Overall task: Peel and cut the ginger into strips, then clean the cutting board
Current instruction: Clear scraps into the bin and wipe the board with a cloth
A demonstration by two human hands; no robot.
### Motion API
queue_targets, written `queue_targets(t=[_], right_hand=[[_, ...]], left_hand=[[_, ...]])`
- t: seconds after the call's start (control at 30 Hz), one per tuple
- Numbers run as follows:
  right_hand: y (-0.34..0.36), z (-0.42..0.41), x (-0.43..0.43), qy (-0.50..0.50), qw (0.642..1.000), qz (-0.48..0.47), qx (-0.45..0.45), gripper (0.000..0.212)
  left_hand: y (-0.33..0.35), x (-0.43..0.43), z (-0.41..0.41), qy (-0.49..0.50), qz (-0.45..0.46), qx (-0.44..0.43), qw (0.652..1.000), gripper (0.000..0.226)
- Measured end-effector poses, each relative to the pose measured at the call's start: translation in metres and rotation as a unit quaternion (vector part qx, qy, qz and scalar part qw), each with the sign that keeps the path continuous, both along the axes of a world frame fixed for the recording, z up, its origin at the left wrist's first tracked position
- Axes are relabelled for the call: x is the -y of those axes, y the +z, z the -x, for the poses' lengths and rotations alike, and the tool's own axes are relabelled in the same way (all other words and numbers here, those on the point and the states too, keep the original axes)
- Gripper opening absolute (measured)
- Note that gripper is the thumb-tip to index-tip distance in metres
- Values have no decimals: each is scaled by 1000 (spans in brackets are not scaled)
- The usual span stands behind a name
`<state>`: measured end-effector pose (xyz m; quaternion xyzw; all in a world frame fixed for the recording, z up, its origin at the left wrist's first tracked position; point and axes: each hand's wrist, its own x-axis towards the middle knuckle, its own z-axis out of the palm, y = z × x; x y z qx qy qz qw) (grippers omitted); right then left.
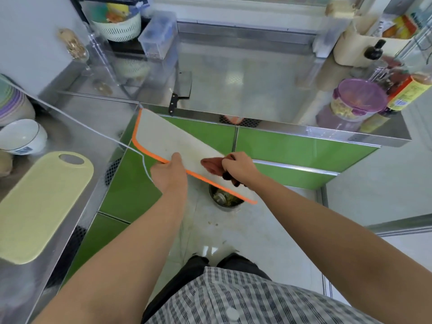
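- Well, the cutting board (168, 139) is off the table (257, 90), held slanted in the air over the floor (245, 232), with its low end above the bin (224, 200) by the green cupboard doors (292, 146).
- The left hand (169, 174) is clamped on the near orange edge. It looks as if the thumb is on top and the fingers are underneath, though I can't see them. That grip does all the carrying, so it wants to be firm and near the middle of the board for balance.
- The right hand (240, 168) is bunched round a reddish-brown cloth (211, 166) and presses it on the white face, toward the lower half.
- To my eye this is the cleaning step, with peeling and cutting already done. I can see no ginger strips from where I stand.
- The best way is to wipe downhill in long strokes, from the high end to the low corner. Then the bits slide into the bin and not onto the floor, where a few scraps already lie.
- If bits cling, steepen the slant a little and line the low corner up squarely over the mouth of the bin.
- Fold the cloth to a fresh side for a last pass along the orange rim, where scraps tend to lodge.
- The knife (180, 90) lies on the table behind, its handle at the edge, so mind it when the cutting board goes back.
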<state>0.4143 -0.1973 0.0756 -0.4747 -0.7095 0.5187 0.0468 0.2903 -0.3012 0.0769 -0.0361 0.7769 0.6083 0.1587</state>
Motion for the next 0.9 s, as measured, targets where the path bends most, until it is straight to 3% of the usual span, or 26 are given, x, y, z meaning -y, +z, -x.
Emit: queue_targets(t=[0.07, 0.2, 0.3, 0.37, 0.5, 0.67, 0.73, 0.8, 0.87, 0.9], right_hand=[[-7, 3, 9, -14, 1000, 12, -17, 16], [-14, 6, 15, -75, 993, -12, -92, 14], [-20, 16, 19, -98, 983, -30, -154, 42], [-24, 26, 28, -46, 982, -70, -168, 54], [-39, 37, 32, 91, 977, -173, -85, 53], [-69, 34, 0, -52, 989, -99, 92, 57], [-57, 47, 4, -72, 987, -144, 1, 57], [-48, 61, 11, 31, 980, -176, -85, 55], [-56, 61, 7, 94, 981, -163, -44, 52], [-63, 58, -4, 68, 988, -139, 11, 50]], left_hand=[[-4, 9, 3, -22, 78, -28, 996, 23], [-15, 12, 5, -66, 112, -32, 991, 31], [-22, 4, 3, -86, 64, -8, 994, 24], [-27, -1, 2, -91, 55, 2, 994, 22], [-40, -10, 2, -76, -2, 12, 997, 17], [-49, -14, 10, -43, -21, 37, 998, 33], [-42, -19, 13, -39, -7, 34, 999, 27], [-36, -22, 15, -36, 10, 22, 999, 18], [-36, -22, 19, -34, 17, 20, 999, 15], [-37, -22, 21, -33, 17, 22, 999, 17]])
